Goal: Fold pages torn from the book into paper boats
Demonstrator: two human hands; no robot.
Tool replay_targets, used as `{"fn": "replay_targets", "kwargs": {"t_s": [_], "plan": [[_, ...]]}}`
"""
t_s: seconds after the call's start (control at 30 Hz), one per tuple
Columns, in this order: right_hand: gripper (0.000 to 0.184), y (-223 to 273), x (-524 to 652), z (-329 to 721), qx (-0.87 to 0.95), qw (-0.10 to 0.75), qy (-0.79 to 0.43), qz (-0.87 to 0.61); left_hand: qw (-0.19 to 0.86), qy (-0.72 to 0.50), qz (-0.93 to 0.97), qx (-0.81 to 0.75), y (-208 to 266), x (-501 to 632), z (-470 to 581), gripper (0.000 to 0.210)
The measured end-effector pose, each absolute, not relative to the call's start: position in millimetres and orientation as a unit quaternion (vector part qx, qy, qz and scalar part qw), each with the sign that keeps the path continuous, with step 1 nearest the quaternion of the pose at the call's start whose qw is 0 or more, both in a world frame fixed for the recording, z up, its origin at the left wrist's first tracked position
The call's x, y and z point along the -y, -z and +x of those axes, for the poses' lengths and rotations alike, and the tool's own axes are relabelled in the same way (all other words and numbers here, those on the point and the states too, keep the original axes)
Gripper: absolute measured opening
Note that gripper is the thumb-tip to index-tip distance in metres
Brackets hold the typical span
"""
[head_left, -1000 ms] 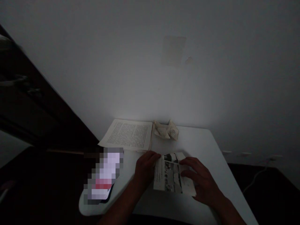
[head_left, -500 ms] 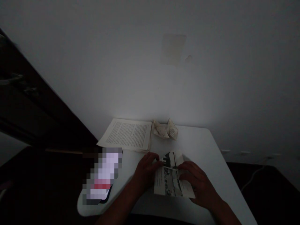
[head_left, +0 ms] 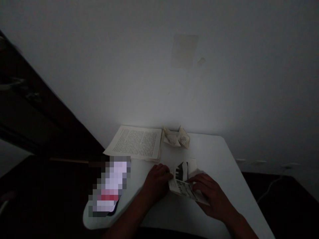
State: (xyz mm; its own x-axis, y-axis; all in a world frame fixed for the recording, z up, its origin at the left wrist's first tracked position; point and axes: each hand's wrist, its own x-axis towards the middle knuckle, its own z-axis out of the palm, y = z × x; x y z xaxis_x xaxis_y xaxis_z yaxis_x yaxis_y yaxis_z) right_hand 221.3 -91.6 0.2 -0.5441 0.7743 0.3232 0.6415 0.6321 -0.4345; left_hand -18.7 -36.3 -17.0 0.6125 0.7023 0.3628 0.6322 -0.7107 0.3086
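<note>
A printed sheet of paper with dark pictures is creased across its middle, its near part raised off the white table. On its left edge my left hand is closed, thumb and fingers pinching the paper near the crease. My right hand grips the right side, fingers on top and the thumb hidden beneath. Beyond the hands, a folded paper shape with pointed corners stands close to the wall.
A stack of printed pages lies at the back left of the table. Nearer, a phone with a blurred-out screen rests by the left edge. The wall rises right behind the table, and a dark door is at left.
The near half of the sheet has tilted up and folded toward the far half, so it looks shorter. Both hands stay almost in place at its sides.
</note>
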Motion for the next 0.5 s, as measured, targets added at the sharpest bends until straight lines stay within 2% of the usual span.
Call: {"fn": "replay_targets", "kwargs": {"t_s": [0.2,0.5], "plan": [[0.026,2.0,89.9,220.5,0.858,0.258,-0.145,-0.420,0.080,-0.248,0.887,-0.380,17.8,35.4,-17.9,0.004],[0.011,3.1,86.5,217.5,0.815,0.283,-0.167,-0.478,0.085,-0.243,0.879,-0.402,15.4,35.4,-19.6,0.004]]}}
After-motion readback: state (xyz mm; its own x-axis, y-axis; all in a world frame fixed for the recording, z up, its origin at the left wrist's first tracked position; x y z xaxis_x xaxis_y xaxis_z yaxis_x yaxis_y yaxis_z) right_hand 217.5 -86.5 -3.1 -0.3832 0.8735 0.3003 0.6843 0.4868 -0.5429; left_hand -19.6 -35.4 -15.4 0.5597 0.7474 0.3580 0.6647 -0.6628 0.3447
